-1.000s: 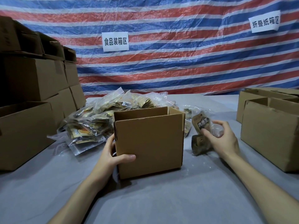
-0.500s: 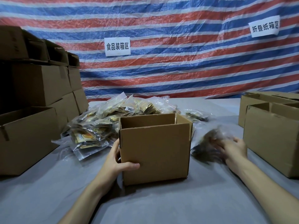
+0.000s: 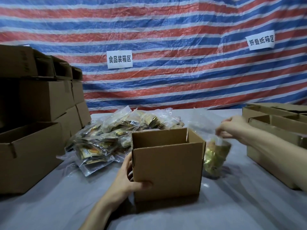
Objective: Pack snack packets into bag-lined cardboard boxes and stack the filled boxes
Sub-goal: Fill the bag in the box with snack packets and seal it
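Head view: the left hand point(image 3: 127, 178) grips the near left corner of the open brown cardboard box point(image 3: 167, 171) on the grey table point(image 3: 232, 205), thumb across its front. The right hand point(image 3: 232, 128) pinches the top of a blurred clear plastic bag of gold snack packets point(image 3: 216, 156), which hangs just beside the box's right wall.

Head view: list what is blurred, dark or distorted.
Head view: motion blur smears the right hand and the clear bag it pinches; the open box and the left hand gripping it are sharp; the stacked boxes at left lie in shadow.
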Motion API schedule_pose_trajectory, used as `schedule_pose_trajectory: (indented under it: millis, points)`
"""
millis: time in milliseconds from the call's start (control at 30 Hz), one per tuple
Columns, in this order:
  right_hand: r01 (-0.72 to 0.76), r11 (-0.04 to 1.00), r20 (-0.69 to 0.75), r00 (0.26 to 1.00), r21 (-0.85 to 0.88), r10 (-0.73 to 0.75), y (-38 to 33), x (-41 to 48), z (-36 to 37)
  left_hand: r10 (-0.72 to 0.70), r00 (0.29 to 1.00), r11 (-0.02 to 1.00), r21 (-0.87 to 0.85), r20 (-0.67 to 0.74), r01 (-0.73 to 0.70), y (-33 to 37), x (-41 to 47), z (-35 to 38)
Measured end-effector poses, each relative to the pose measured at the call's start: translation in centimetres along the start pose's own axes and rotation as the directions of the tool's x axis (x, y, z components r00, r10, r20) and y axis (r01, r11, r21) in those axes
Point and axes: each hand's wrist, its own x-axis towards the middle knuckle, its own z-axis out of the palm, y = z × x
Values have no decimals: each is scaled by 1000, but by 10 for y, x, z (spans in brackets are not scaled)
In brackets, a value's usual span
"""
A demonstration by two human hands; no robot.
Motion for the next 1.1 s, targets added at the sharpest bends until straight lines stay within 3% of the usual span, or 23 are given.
schedule_pose_trajectory:
  millis: [100,200,400,633,933,1100]
  points:
    - [105,967,12,994,-230,-106,-32,-2,-17,-11,1000,1000,-19,-4,11,-3,1,-2]
    - [115,900,140,988,-421,-61,-53,-14,-28,-17,1000,1000,-25,-8,17,-8,3,-3]
    - [186,801,218,973,-569,-72,-84,-42,-36,-14,1000,999,-41,-4,14,-13,5,-4]
    - [232,839,111,973,-492,-204,-124,-56,-40,-16,1000,999,-49,1,16,-14,6,-5]
    - [412,831,14,898,-372,-439,-175,-71,-43,-18,1000,998,-59,10,19,-16,8,-5]
    - [514,843,-7,853,-159,-522,-198,-77,-36,-18,1000,997,-77,12,19,-14,8,-4]
